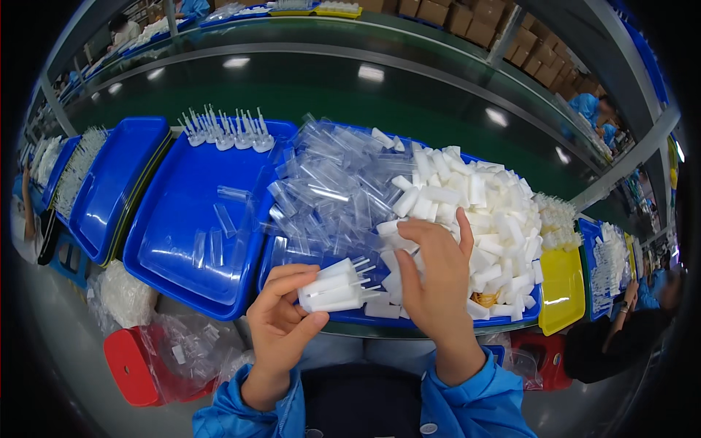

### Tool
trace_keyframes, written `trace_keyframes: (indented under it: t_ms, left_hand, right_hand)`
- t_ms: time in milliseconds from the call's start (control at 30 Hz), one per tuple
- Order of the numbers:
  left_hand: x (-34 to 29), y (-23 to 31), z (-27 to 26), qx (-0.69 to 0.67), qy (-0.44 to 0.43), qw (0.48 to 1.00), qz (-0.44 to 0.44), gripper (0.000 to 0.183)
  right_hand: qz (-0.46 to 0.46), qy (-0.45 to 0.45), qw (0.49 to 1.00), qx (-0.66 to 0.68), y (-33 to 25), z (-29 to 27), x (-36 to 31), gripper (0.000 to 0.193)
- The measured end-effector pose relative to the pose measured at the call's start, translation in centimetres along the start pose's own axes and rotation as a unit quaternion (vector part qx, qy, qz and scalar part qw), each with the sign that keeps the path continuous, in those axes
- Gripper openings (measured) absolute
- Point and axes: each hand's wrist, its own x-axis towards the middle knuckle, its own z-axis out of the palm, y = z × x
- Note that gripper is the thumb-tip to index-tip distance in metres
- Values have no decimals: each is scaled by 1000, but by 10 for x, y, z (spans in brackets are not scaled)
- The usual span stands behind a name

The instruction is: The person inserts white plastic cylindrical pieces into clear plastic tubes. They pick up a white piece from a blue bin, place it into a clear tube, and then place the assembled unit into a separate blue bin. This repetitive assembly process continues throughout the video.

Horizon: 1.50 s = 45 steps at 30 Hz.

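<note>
My left hand (281,321) grips a bundle of white nozzles (332,286), my right hand (432,274) picks at the white pile (489,219); only one row of finished pieces (226,131) stands on the far blue tray (182,233), so I judge most remains.

We list glossy blue plastic trays (182,212), one heaped with clear, shiny plastic caps (328,190) and with matt white plastic pieces (489,212); a glossy yellow plastic tray (561,288) sits beside them. We note the same matt white plastic in the bundle (332,287) in the left hand (281,325). We record a smooth dark green conveyor belt (307,91) with a sheen, thin clear plastic bags (182,343), a glossy red plastic stool (131,365) and blue cloth sleeves (482,405).
</note>
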Motion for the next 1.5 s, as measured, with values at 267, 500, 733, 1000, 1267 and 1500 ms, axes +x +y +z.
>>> trace_keyframes:
  t_ms: [267,500,733,1000,1267,1500]
  left_hand:
    - [3,-4,19,42,-29,999,-8,42]
    - [3,-5,32,50,-61,997,-7,41]
    - [2,-5,32,48,-82,995,-18,38]
    - [5,-4,36,23,-84,995,-38,35]
    - [3,-6,37,40,-91,994,-35,32]
    - [2,-5,35,15,-81,996,-44,29]
  right_hand:
    - [146,-1,843,517,14,-36,-32,22]
    - [110,67,893,431,20,-43,-46,23]
    - [68,13,935,348,17,-42,-42,22]
    - [223,30,800,556,23,-44,-55,23]
    - [130,104,844,510,11,-35,-49,28]
    - [0,124,930,347,18,-30,-51,28]
